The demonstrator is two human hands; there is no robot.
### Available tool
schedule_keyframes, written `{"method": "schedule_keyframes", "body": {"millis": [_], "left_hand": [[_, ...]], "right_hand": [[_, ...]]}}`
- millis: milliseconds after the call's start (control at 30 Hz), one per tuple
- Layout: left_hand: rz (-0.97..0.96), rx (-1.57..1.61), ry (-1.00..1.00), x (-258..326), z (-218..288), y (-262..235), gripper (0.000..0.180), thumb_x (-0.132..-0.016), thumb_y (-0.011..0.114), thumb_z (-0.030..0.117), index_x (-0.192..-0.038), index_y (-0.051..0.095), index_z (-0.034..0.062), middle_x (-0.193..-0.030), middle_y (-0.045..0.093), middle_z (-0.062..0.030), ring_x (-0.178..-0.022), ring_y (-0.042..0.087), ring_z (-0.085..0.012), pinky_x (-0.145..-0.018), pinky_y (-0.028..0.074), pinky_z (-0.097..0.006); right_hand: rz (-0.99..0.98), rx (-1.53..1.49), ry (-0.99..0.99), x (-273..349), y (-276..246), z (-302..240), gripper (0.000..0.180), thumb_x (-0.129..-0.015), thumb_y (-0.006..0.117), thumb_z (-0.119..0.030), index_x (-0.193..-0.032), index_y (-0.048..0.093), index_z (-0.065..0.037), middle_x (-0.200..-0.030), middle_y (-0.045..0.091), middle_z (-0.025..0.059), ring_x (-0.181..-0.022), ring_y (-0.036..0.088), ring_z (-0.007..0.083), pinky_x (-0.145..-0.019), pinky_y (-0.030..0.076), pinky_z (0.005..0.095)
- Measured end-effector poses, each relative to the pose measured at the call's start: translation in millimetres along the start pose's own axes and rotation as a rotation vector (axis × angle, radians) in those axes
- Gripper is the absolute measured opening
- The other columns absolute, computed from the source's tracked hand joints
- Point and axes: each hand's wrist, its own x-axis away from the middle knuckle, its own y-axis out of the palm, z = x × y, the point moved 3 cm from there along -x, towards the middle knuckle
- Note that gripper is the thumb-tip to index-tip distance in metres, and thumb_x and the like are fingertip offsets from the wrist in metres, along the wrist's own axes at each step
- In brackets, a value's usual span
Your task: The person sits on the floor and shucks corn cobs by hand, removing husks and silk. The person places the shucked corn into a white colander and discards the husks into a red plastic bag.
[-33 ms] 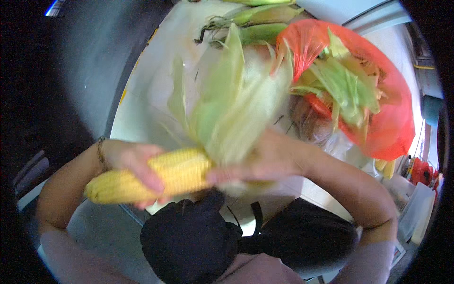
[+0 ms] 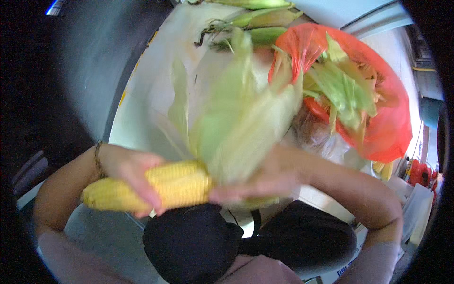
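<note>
A bare yellow ear of corn point(image 2: 184, 182) lies level across my body, its tip to the left. My left hand point(image 2: 130, 170) is wrapped round its middle, thumb and fingers closed on the kernels. Pale green husks point(image 2: 231, 118) are peeled back from the cob's base and fan upward and to the right. My right hand point(image 2: 274, 173), smeared by motion, is closed round the husks at the base. The husks hide part of its fingers.
A red plastic bag point(image 2: 395, 113) holding loose husks point(image 2: 343, 90) stands at right on a white surface point(image 2: 137, 118). Unpeeled ears of corn point(image 2: 265, 35) lie at the far side. Clear plastic point(image 2: 317, 132) and another yellow cob point(image 2: 384, 169) are by the bag.
The ear of corn and both hands have shifted slightly downward. The husks have swung a little to the right. Both hands keep their hold.
</note>
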Motion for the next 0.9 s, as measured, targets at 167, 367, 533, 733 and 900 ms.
{"method": "schedule_keyframes", "body": {"millis": [167,367,533,733,900], "left_hand": [[0.197,-0.804,0.159,18,34,39,0.060,-0.071,0.078,0.034,-0.112,0.050,-0.0001,-0.090,0.064,-0.0111,-0.075,0.065,-0.0236,-0.068,0.052,-0.032],[0.520,-0.918,0.043,24,17,36,0.054,-0.065,0.080,0.023,-0.108,0.054,0.0021,-0.089,0.066,-0.0095,-0.082,0.065,-0.0182,-0.075,0.051,-0.031],[0.462,-0.149,0.389,-6,-53,14,0.058,-0.064,0.079,0.007,-0.116,0.053,0.0033,-0.103,0.063,-0.0034,-0.094,0.059,-0.0126,-0.083,0.048,-0.030],[0.854,-0.467,0.654,-14,-19,-40,0.040,-0.067,0.077,0.015,-0.100,0.058,0.0040,-0.086,0.064,-0.0051,-0.076,0.063,-0.0170,-0.069,0.051,-0.033],[1.447,-1.251,0.373,-8,14,-55,0.042,-0.062,0.075,0.026,-0.093,0.056,0.0064,-0.078,0.064,-0.0169,-0.075,0.063,-0.0348,-0.065,0.050,-0.042]], "right_hand": [[0.002,0.186,0.005,34,5,-45,0.055,-0.080,0.051,-0.053,-0.107,0.060,-0.005,-0.096,0.063,0.0214,-0.084,0.061,0.0381,-0.078,0.049,0.0432],[0.049,-0.195,0.133,24,32,-10,0.055,-0.084,0.047,-0.052,-0.100,0.060,0.000,-0.086,0.066,0.0181,-0.072,0.064,0.0340,-0.071,0.052,0.0402],[0.499,-1.707,0.321,13,107,33,0.045,-0.089,0.047,-0.046,-0.108,0.058,-0.007,-0.097,0.063,0.0081,-0.087,0.061,0.0196,-0.083,0.047,0.0338],[0.567,-0.909,0.097,-23,8,54,0.060,-0.086,0.048,-0.055,-0.111,0.055,-0.002,-0.101,0.059,0.0099,-0.090,0.056,0.0176,-0.082,0.045,0.0315],[0.583,-0.141,0.449,40,-25,154,0.064,-0.077,0.057,-0.055,-0.102,0.063,0.003,-0.092,0.066,0.0169,-0.085,0.063,0.0253,-0.078,0.049,0.0367]]}}
